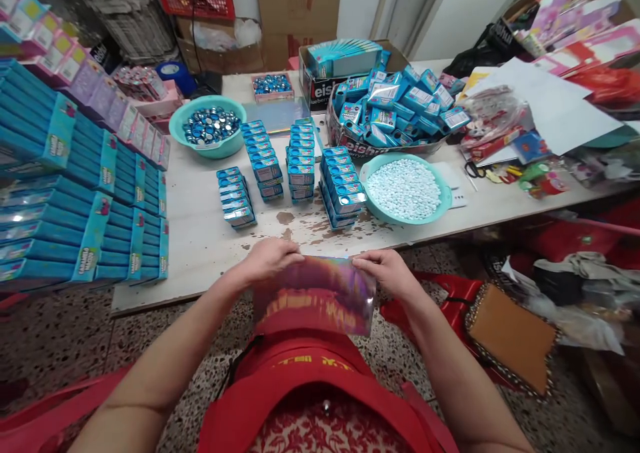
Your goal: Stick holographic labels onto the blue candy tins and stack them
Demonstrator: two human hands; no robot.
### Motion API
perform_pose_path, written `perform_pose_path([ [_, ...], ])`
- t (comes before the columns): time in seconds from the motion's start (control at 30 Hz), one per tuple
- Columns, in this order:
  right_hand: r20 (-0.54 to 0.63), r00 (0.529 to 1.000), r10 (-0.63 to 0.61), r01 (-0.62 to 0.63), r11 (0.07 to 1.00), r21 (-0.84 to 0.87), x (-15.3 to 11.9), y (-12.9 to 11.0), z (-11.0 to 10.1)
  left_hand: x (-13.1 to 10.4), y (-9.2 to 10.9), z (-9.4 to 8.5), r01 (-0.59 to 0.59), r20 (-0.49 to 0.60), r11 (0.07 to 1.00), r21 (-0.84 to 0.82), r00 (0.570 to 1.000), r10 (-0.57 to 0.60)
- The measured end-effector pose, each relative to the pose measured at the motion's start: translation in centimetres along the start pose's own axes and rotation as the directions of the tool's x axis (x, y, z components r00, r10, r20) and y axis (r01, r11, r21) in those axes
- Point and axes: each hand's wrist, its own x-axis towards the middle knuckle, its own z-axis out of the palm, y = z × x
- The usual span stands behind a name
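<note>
The left hand (273,260) and right hand (389,273) pinch a rectangular, iridescent plastic film (315,296) along its top, seemingly to spread it, by the white, worn table (193,240)'s near edge.

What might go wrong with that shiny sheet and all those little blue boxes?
The shiny sheet might slip or crease, since the left hand and right hand hold it only along its upper edge.
The stack of blue boxes right beside the bowl of pale pieces could topple if bumped, perhaps spilling some.
The blue packs heaped above the carton might slide off.
</note>
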Motion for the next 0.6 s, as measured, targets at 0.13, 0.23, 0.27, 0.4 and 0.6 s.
perform_pose_path([
  [0.13,0.001,0.994,0.107,-0.106,0.989,0.103,1.0,0.8,0.2,-1.8,-2.6,-1.4,0.084,0.048,0.98,-0.178,0.996,-0.076],
  [0.23,0.003,0.993,0.12,-0.119,0.984,0.133,1.4,1.2,0.5,-2.9,-3.6,-1.4,0.126,0.059,0.938,-0.324,0.992,-0.113],
  [0.27,0.006,0.994,0.113,-0.113,0.984,0.138,1.4,1.4,0.5,-3.3,-3.9,-1.4,0.141,0.066,0.921,-0.363,0.99,-0.125],
  [0.4,0.076,0.994,0.083,-0.094,0.982,0.161,1.3,1.9,0.5,-4.6,-4.7,-1.1,0.16,0.062,0.845,-0.511,0.987,-0.15],
  [0.6,0.165,0.986,0.006,-0.036,0.983,0.179,0.7,2.4,1.0,-5.6,-7.4,0.5,0.301,-0.06,0.66,-0.688,0.883,-0.465],
])
